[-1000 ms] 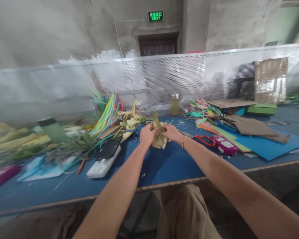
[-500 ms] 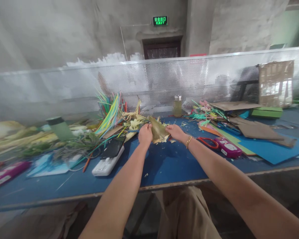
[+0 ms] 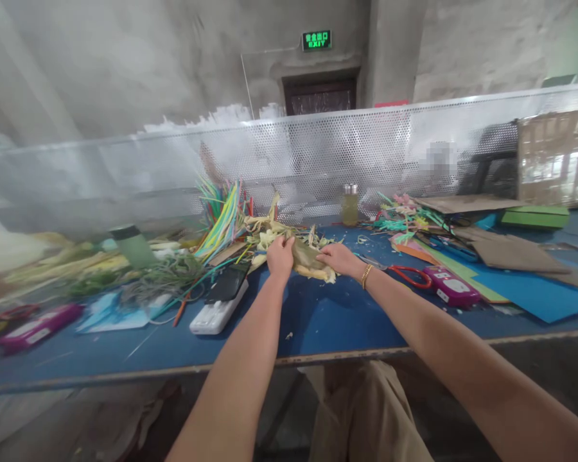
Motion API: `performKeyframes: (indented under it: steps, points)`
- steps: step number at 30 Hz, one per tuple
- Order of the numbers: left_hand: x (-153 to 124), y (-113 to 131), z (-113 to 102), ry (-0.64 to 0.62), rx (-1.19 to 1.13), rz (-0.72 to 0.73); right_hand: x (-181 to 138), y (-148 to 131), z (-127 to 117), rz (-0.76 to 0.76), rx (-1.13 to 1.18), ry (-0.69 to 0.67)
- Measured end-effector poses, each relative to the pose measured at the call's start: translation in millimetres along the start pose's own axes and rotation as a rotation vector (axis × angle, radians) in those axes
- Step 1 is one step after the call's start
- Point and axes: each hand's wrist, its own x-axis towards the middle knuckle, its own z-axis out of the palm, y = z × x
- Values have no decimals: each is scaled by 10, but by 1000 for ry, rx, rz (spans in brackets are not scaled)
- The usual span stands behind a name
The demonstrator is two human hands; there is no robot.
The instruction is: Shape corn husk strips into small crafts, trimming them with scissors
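An olive-green dried husk, broad and leaf-like, is stretched between both hands over the middle of the table. My left hand is closed on its left side, thumb and fingers pinching the edge. At its right side, my right hand, with a gold bracelet at the wrist, pinches the other edge. Pale yellow husk scraps lie heaped just behind and to the left. A ragged, yellowish piece shows directly under the held husk; whether it is attached I cannot tell.
Left of my hands are a black phone on a white device, bundled colourful strips and a green bottle. To the right lie red-handled scissors, a purple box, coloured paper and cardboard. A glass bottle stands behind.
The husk has tilted from a raised, upright pose to a lower, flatter one, still held by both hands. The camera view has turned slightly left.
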Motion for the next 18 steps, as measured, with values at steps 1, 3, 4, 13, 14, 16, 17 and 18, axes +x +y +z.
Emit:
performKeyframes:
  steps: [1, 3, 4, 13, 14, 16, 17, 18]
  points:
    - [-10, 11, -16, 17, 39, 2, 4, 3, -1, -4, 7, -8]
    - [-30, 36, -37, 35, 100, -5, 3, 6, -9, -9, 23, -12]
    - [-37, 46, -44, 35, 117, -12, -2, 3, -17, -12, 30, -9]
    - [-91, 116, -105, 26, 13, -26, -89, 16, -83, -53, 15, 93]
    - [-105, 126, -95, 12, -46, 2, -95, 36, -83, -35, 0, 151]
    - [-129, 141, -49, -47, -177, 46, -100, 72, -78, 11, 13, 273]
    - [-137, 144, -17, -92, -239, 50, -98, 86, -72, 29, 45, 326]
    - [-142, 145, 19, -143, -295, 40, -93, 94, -64, 41, 89, 372]
